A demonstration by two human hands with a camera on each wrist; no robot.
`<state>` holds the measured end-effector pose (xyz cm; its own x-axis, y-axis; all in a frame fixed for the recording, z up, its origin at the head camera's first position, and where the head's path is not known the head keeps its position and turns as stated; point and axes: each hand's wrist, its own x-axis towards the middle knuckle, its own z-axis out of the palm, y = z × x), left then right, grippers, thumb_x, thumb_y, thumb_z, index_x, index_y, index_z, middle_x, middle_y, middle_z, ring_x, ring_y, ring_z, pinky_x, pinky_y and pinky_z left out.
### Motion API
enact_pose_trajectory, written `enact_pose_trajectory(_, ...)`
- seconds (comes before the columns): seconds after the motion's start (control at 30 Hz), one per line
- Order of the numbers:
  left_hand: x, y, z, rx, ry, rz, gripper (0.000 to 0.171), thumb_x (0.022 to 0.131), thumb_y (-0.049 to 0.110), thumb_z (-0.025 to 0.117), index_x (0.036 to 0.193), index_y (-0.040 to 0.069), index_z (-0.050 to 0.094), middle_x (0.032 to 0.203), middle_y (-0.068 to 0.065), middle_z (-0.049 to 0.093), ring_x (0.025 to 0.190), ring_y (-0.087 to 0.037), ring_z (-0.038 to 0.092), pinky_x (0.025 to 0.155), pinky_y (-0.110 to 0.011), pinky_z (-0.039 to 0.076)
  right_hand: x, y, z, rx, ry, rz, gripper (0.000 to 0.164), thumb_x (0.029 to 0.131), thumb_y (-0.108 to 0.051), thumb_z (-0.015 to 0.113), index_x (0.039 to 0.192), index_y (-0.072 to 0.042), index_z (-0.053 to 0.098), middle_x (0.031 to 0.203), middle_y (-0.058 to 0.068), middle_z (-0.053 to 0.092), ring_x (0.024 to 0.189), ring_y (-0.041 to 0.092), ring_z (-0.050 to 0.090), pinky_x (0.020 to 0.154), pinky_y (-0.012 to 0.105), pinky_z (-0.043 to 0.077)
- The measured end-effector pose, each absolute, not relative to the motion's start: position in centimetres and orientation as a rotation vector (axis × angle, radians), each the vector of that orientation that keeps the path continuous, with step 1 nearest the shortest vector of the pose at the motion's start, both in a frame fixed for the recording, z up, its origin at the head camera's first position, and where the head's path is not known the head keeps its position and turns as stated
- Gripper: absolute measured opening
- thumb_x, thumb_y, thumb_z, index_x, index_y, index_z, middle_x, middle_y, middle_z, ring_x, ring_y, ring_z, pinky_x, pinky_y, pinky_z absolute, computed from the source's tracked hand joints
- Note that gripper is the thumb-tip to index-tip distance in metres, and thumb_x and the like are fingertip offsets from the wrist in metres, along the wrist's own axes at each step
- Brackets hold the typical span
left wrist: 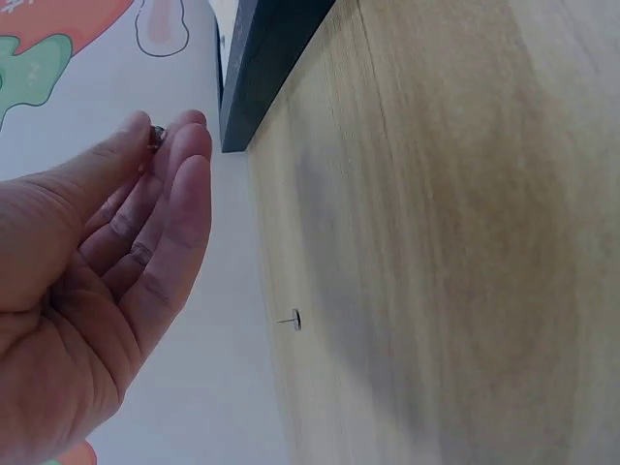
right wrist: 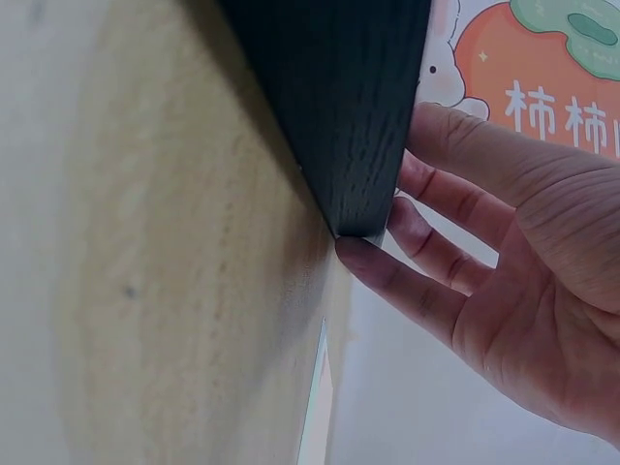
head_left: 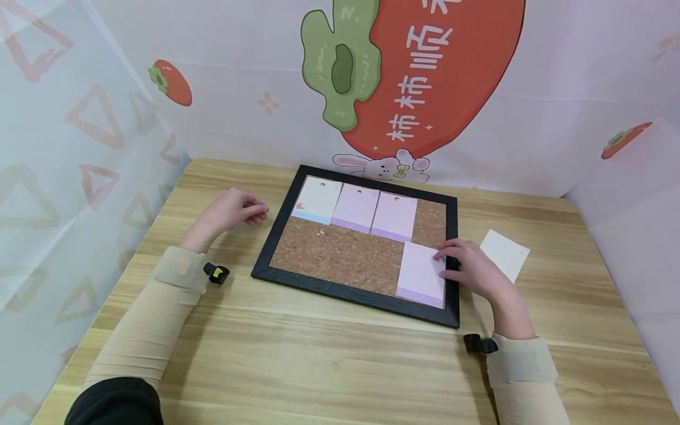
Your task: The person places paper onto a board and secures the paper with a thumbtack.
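Note:
My left hand [head_left: 234,209] is just left of the black-framed cork board [head_left: 340,254]. In the left wrist view, its thumb and fingers pinch a small metal thumbtack [left wrist: 157,138]. Another thumbtack [left wrist: 295,320] lies on the table beneath that hand. My right hand [head_left: 473,268] rests at the board's right edge, fingertips touching the frame and a pink card [head_left: 419,271] with a purple strip in the lower right. No tack shows on this card. Along the top row are a cream card [head_left: 317,200] and two pink cards [head_left: 355,206], each with a tack near its top edge.
A loose white card [head_left: 503,255] lies on the wooden table [head_left: 319,366] right of the board, partly behind my right hand. Printed cloth [head_left: 239,118] hangs behind the table and along its sides. A small black camera sits on each wrist.

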<state>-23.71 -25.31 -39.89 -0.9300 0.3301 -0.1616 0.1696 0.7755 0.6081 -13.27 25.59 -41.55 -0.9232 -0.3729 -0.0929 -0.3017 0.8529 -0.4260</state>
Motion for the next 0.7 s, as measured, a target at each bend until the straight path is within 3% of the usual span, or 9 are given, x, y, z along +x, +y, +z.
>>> enact_pose_trajectory(0.23, -23.6, -25.1, -40.0, 0.372, 2.732, 0.923, 0.023, 0.098, 0.022, 0.065, 0.110, 0.005, 0.074, 0.098, -0.013, 0.078, 0.085, -0.022, 0.075, 0.078, -0.039, 0.060, -13.2, 25.6, -41.6, -0.513, 2.853, -0.620, 0.026, 0.085, -0.007, 0.077, 0.111, -0.005, 0.072, 0.129, 0.024, 0.060, 0.122, 0.048, 0.048, 0.105, 0.063, 0.039)
enact_pose_trajectory(0.7, -23.7, -21.9, -39.4, 0.367, 2.584, 1.103, 0.020, 0.092, 0.024, 0.073, 0.100, 0.005, 0.071, 0.090, -0.010, 0.077, 0.081, -0.025, 0.074, 0.076, -0.037, 0.062, -13.2, 25.7, -41.6, -0.512, 2.852, -0.625, 0.026, 0.085, -0.007, 0.077, 0.111, -0.005, 0.072, 0.130, 0.024, 0.060, 0.122, 0.047, 0.048, 0.105, 0.063, 0.039)
